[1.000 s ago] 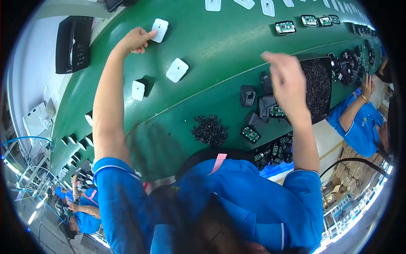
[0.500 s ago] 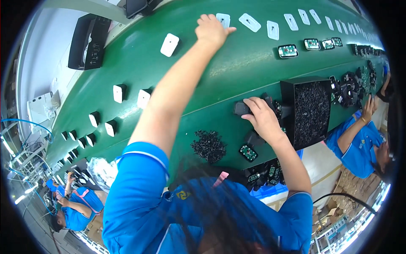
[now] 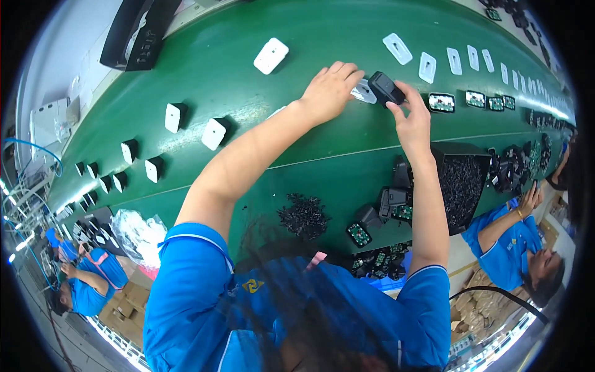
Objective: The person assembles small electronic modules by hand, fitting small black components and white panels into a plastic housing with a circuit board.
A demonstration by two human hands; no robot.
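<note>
My left hand [image 3: 331, 92] is closed at the edge of a translucent white plastic cover [image 3: 364, 93], low over the green surface. Close to its right, my right hand [image 3: 411, 115] grips a black plastic housing [image 3: 383, 88] between thumb and fingers, tilted beside the cover. Whether the two parts touch, I cannot tell. More white covers [image 3: 427, 67] lie in a row toward the far right, with open housings showing green circuit boards [image 3: 441, 102] nearer to me. To the left stand several black housings with white faces [image 3: 214, 133].
Before me lies a heap of small black parts [image 3: 304, 216]; right of it are loose black housings [image 3: 392, 201] and a black box [image 3: 458, 192] full of small black pieces. A clear plastic bag [image 3: 137, 242] lies at the left. Co-workers in blue sit on both sides.
My right hand has carried the black housing from the near strip up to the belt. My left hand has come right and nearer with the cover. The whole view has shifted somewhat.
</note>
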